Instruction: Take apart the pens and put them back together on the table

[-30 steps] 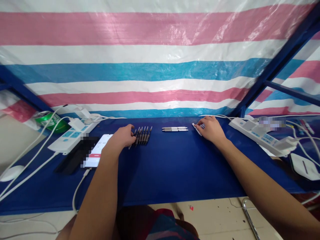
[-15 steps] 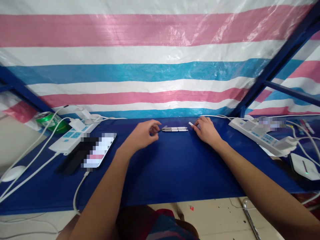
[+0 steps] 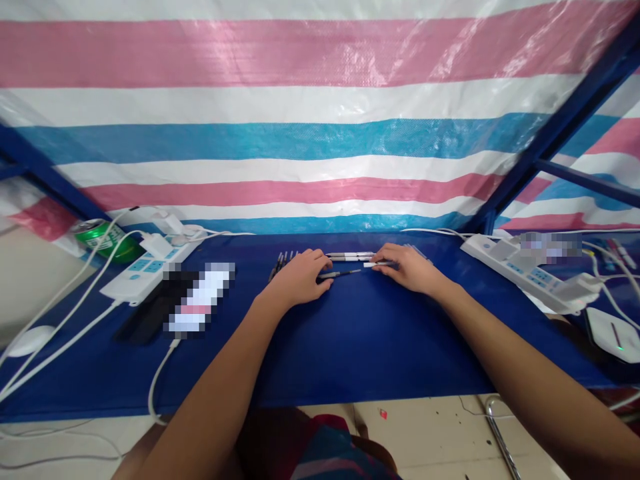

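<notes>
My left hand (image 3: 300, 280) rests on the blue table (image 3: 350, 347) with its fingers pinched on a thin dark pen refill (image 3: 340, 273) that points right. My right hand (image 3: 407, 267) pinches a short white pen barrel (image 3: 376, 265) whose tip faces the refill's tip. The two parts are almost in line, a small gap between them. Two finished white pens (image 3: 350, 255) lie just behind the hands. A row of several dark refills (image 3: 281, 261) lies behind my left hand, partly hidden by it.
A white power strip (image 3: 145, 270), a phone (image 3: 197, 307) and white cables sit at the left, with a green can (image 3: 103, 237) in the corner. Another power strip (image 3: 530, 270) and a white box (image 3: 613, 327) lie at the right. A striped tarp hangs behind.
My left hand left the row of refills with one refill and came right to the middle. My right hand moved left with the white barrel. The two parts now meet in front of the pens.
</notes>
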Demonstrator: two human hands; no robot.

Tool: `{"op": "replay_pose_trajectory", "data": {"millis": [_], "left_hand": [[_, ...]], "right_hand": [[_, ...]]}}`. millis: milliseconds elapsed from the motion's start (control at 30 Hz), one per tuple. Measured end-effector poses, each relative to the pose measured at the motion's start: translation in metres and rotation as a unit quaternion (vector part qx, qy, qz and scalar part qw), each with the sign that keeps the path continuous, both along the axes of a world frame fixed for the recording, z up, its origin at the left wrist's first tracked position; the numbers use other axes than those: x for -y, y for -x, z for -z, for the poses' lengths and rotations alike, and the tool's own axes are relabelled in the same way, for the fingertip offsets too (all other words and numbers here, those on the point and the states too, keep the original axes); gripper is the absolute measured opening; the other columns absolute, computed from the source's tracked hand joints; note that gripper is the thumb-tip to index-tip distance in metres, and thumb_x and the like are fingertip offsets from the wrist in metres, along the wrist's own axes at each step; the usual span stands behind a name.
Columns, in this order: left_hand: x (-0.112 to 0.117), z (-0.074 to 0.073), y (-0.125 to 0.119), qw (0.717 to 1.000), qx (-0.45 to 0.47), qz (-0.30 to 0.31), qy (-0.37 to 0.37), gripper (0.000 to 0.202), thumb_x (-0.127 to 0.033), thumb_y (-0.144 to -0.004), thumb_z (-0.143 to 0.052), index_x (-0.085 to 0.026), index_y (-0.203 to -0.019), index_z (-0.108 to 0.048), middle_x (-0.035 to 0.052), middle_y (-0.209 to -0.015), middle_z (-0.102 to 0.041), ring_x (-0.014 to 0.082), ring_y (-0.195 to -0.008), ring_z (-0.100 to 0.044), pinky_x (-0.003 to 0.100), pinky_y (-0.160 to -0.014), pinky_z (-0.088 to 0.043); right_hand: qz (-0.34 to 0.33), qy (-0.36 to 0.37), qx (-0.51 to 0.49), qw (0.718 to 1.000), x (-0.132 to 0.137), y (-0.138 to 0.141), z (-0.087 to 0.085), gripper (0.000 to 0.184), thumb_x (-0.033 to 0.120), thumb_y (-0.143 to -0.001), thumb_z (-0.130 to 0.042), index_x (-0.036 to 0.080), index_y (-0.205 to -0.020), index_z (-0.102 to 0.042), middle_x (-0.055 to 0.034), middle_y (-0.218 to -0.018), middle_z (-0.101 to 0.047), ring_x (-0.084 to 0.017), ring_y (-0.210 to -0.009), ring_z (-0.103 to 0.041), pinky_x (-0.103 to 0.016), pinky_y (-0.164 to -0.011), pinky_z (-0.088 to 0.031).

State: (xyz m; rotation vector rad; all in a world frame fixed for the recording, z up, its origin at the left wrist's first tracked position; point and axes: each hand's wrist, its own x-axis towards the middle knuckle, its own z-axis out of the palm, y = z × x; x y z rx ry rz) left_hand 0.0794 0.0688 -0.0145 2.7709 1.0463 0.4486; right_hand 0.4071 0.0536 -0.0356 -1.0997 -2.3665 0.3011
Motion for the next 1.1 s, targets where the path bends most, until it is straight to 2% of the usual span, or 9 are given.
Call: {"op": "replay_pose_trajectory", "data": {"millis": [67,167,300,433,600,933,1100], "left_hand": [[-0.004,0.001,0.004,1.0,-0.007,-0.005,0.021,0.016,-0.031,-0.098,-0.063,-0.02,-0.106,-0.072,0.0105,-0.107,-0.069,0.0297,-0.104,-0.064,0.044,-0.092,-0.052],[-0.008,0.004,0.006,0.999,-0.001,-0.001,0.041,0.017,-0.03,-0.101,-0.059,-0.021,-0.101,-0.073,0.0093,-0.102,-0.069,0.0276,-0.099,-0.064,0.042,-0.088,-0.052],[-0.008,0.005,0.005,0.999,0.005,0.007,0.048,0.018,-0.029,-0.102,-0.058,-0.021,-0.102,-0.073,0.0088,-0.103,-0.068,0.0265,-0.097,-0.064,0.041,-0.088,-0.051],[-0.005,0.008,-0.001,0.997,0.04,0.026,0.054,0.02,-0.028,-0.107,-0.052,-0.021,-0.106,-0.071,0.0087,-0.111,-0.068,0.0265,-0.106,-0.063,0.041,-0.095,-0.051],[0.0,0.011,-0.009,0.991,0.099,0.021,0.085,0.021,-0.026,-0.11,-0.047,-0.022,-0.114,-0.067,0.0078,-0.116,-0.064,0.0223,-0.1,-0.065,0.038,-0.096,-0.052],[-0.005,0.01,-0.006,0.983,0.163,-0.04,0.073,0.017,-0.026,-0.109,-0.05,-0.021,-0.111,-0.066,0.0068,-0.113,-0.064,0.0215,-0.098,-0.064,0.038,-0.094,-0.05],[-0.007,0.007,-0.004,0.979,0.185,-0.049,0.073,0.018,-0.029,-0.11,-0.051,-0.021,-0.111,-0.067,0.0069,-0.113,-0.066,0.0214,-0.1,-0.065,0.037,-0.094,-0.05]], "right_hand": [[-0.01,0.001,0.008,1.0,-0.001,-0.001,0.003,0.019,0.031,-0.104,-0.062,0.026,-0.117,-0.075,-0.0099,-0.115,-0.074,-0.027,-0.104,-0.073,-0.041,-0.091,-0.058],[-0.019,0.008,0.01,1.0,-0.002,0.002,0.006,0.02,0.03,-0.104,-0.062,0.027,-0.118,-0.076,-0.0091,-0.112,-0.074,-0.027,-0.104,-0.073,-0.041,-0.091,-0.058],[-0.028,0.012,0.006,1.0,0.001,0.011,0.007,0.019,0.029,-0.103,-0.064,0.027,-0.118,-0.076,-0.0091,-0.111,-0.074,-0.028,-0.105,-0.071,-0.043,-0.092,-0.058],[-0.033,0.021,-0.017,0.999,0.007,0.022,0.005,0.02,0.028,-0.104,-0.064,0.027,-0.12,-0.076,-0.0085,-0.111,-0.075,-0.027,-0.106,-0.071,-0.043,-0.096,-0.057],[-0.016,0.014,-0.056,0.998,0.01,0.029,0.004,0.02,0.031,-0.103,-0.064,0.026,-0.119,-0.075,-0.0091,-0.113,-0.074,-0.026,-0.1,-0.072,-0.041,-0.089,-0.058],[0.074,-0.03,-0.138,0.987,0.002,0.005,-0.003,0.021,0.036,-0.104,-0.063,0.028,-0.118,-0.077,-0.0086,-0.109,-0.076,-0.027,-0.097,-0.072,-0.042,-0.085,-0.06],[0.066,-0.03,-0.125,0.99,0.002,0.002,-0.005,0.022,0.037,-0.104,-0.063,0.028,-0.118,-0.077,-0.0088,-0.111,-0.076,-0.027,-0.097,-0.072,-0.042,-0.084,-0.06]]}}
